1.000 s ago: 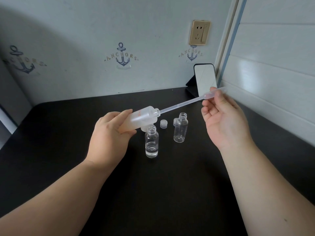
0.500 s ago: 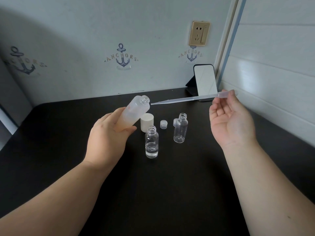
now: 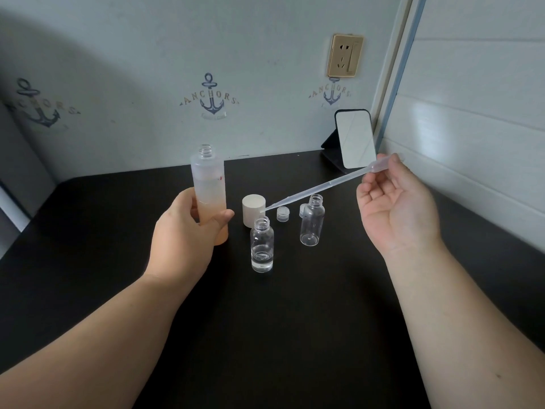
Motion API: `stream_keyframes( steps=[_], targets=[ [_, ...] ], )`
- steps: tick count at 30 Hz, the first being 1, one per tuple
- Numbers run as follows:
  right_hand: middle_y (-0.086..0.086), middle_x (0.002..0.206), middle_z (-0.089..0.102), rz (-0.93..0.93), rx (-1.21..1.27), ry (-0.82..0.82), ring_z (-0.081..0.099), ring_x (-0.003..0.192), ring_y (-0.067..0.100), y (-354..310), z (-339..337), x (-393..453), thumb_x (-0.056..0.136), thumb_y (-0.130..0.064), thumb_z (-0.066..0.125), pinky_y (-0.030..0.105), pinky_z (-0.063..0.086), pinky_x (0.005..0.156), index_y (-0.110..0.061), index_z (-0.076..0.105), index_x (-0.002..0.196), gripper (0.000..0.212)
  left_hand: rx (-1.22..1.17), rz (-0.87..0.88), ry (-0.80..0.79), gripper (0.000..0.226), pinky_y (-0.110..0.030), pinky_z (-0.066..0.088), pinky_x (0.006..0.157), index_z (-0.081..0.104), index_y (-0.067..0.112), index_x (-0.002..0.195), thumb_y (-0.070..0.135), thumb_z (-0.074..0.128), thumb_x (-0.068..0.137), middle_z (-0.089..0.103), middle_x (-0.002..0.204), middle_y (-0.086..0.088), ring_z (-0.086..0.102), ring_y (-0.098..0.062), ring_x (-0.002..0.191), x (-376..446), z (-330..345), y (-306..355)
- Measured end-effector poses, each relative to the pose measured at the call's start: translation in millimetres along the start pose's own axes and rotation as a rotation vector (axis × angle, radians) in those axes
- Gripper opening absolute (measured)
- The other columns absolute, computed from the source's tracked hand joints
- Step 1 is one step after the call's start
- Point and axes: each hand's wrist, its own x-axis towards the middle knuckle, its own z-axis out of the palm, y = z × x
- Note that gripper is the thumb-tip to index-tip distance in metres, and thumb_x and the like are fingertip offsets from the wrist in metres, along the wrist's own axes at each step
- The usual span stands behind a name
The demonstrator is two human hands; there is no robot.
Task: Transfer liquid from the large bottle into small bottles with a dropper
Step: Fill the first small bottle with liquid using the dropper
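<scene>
My left hand [image 3: 182, 240] grips the large frosted bottle [image 3: 208, 184], which stands upright with its neck uncapped. My right hand [image 3: 395, 208] pinches the bulb end of a long clear dropper [image 3: 321, 187]. The dropper slants down to the left, and its tip hangs just above the mouth of the near small bottle [image 3: 262, 246]. That bottle holds a little clear liquid at the bottom. A second small bottle [image 3: 312, 221] stands to the right and looks empty.
The large bottle's white cap [image 3: 253, 209] stands behind the near small bottle. A small clear cap [image 3: 283, 214] lies beside it, another [image 3: 303, 209] behind the second bottle. A small standing mirror [image 3: 355, 138] leans at the back right, on the black table [image 3: 295, 320].
My left hand has tipped the large bottle from slanted to upright. My right hand drew the dropper out of its neck and swung the tip down over the near small bottle.
</scene>
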Motion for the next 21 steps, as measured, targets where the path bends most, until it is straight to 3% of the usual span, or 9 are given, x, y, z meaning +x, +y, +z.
stream_keyframes(
  steps=[6, 9, 12, 16, 21],
  targets=[
    [0.001, 0.075, 0.068, 0.003, -0.034, -0.019, 0.062, 0.064, 0.012, 1.6, -0.8, 0.7, 0.095, -0.016, 0.066, 0.022, 0.051, 0.063, -0.010, 0.078, 0.082, 0.019, 0.004, -0.031, -0.019, 0.062, -0.019, 0.040, 0.073, 0.049, 0.027, 0.138, 0.050, 0.073, 0.086, 0.056, 0.113, 0.017, 0.056, -0.007, 0.102, 0.7, -0.6, 1.7],
    [0.002, 0.075, 0.068, 0.006, -0.039, -0.028, 0.063, 0.064, 0.013, 0.5, -0.5, 0.9, 0.094, -0.016, 0.067, 0.022, 0.051, 0.062, -0.011, 0.080, 0.080, 0.020, -0.062, -0.040, -0.013, 0.065, -0.017, 0.041, 0.073, 0.048, 0.028, 0.139, 0.053, 0.073, 0.084, 0.057, 0.117, 0.017, 0.058, -0.003, 0.099, -2.6, -2.3, 5.2],
    [0.002, 0.075, 0.069, 0.011, -0.030, -0.036, 0.063, 0.064, 0.012, 0.2, -0.8, 0.9, 0.093, -0.017, 0.068, 0.022, 0.051, 0.062, -0.011, 0.081, 0.081, 0.018, -0.162, -0.024, 0.070, 0.048, -0.018, 0.044, 0.073, 0.049, 0.032, 0.132, 0.039, 0.070, 0.090, 0.058, 0.114, 0.018, 0.058, 0.001, 0.098, -8.1, -7.8, 10.0],
    [0.002, 0.075, 0.069, 0.011, -0.032, -0.037, 0.063, 0.064, 0.013, 1.4, -0.8, 0.4, 0.092, -0.017, 0.069, 0.022, 0.051, 0.061, -0.011, 0.081, 0.081, 0.017, -0.111, 0.059, 0.204, 0.028, -0.020, 0.046, 0.069, 0.055, 0.032, 0.113, 0.016, 0.064, 0.092, 0.058, 0.096, 0.015, 0.059, -0.005, 0.085, -15.6, -14.2, 17.5],
    [0.002, 0.075, 0.068, 0.015, -0.027, -0.034, 0.062, 0.063, 0.013, 0.7, 0.1, -0.1, 0.089, -0.017, 0.071, 0.023, 0.051, 0.061, -0.010, 0.080, 0.085, 0.012, -0.121, 0.269, 0.085, 0.016, -0.023, 0.050, 0.063, 0.064, 0.028, 0.100, 0.014, 0.062, 0.092, 0.063, 0.084, 0.012, 0.061, -0.010, 0.078, -27.4, -15.8, 21.3]
  ],
)
